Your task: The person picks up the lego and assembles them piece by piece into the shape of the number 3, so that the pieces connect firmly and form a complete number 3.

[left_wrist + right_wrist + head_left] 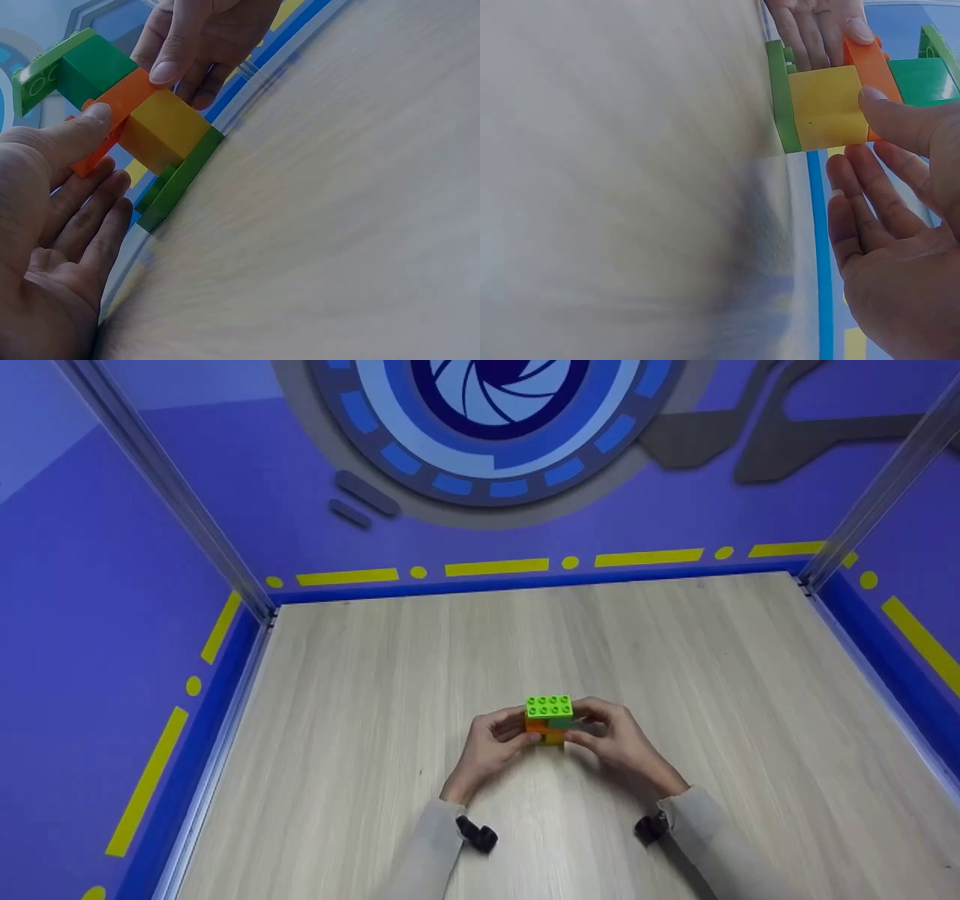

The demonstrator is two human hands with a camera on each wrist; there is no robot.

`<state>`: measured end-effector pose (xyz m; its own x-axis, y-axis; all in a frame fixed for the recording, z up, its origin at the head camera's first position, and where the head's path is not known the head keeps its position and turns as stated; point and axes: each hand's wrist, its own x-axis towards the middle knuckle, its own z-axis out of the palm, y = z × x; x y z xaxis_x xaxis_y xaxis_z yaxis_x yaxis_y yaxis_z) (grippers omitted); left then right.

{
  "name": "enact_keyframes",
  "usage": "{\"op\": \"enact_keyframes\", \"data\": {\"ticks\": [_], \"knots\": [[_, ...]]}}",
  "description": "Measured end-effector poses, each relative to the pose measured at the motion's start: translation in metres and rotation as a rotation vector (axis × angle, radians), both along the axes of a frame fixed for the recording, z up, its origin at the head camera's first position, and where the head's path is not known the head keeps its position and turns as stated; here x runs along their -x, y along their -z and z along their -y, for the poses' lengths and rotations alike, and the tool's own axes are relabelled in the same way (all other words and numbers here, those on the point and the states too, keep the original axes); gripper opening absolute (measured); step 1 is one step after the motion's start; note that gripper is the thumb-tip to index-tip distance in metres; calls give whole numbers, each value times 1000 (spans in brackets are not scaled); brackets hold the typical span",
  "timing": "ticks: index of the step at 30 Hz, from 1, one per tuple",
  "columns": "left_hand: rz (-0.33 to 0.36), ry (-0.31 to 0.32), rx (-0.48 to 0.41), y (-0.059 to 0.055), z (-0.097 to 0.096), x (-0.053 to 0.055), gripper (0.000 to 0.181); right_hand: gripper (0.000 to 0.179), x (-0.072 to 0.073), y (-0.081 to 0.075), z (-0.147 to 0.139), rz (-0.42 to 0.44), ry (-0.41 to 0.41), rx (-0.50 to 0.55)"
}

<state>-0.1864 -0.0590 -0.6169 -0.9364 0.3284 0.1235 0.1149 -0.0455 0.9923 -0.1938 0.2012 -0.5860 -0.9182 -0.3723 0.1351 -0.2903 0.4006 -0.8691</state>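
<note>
A small stack of toy building bricks stands upright on the table, between the two hands. Its top is a lime green brick plate (549, 706) with two rows of studs. Beneath come a green brick (97, 69), an orange brick (875, 67), a yellow brick (829, 107) and a thin green base plate (182, 182) whose studs show at one end. From the left side, my left hand (489, 746) pinches the orange brick, thumb on its near face. On the other side my right hand (624, 741) grips the stack, its thumb where orange meets yellow. Lower fingers of both hands are spread away from the bricks.
The pale wood-grain table (360, 697) reaches to blue printed walls (480, 540) at the back and sides. Metal corner posts (187, 510) rise at the rear. A black wrist camera (478, 835) is strapped at the left sleeve and another (651, 829) at the right.
</note>
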Motion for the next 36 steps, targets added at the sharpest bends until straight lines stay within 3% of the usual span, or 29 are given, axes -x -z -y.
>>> {"op": "enact_keyframes", "data": {"ticks": [20,36], "knots": [[9,-41,-6,-3,-2,0,50,32,1,-5,1,57,-33,106],[-53,-15,-12,-21,4,1,51,30,1,-13,4,74,-36,152]]}}
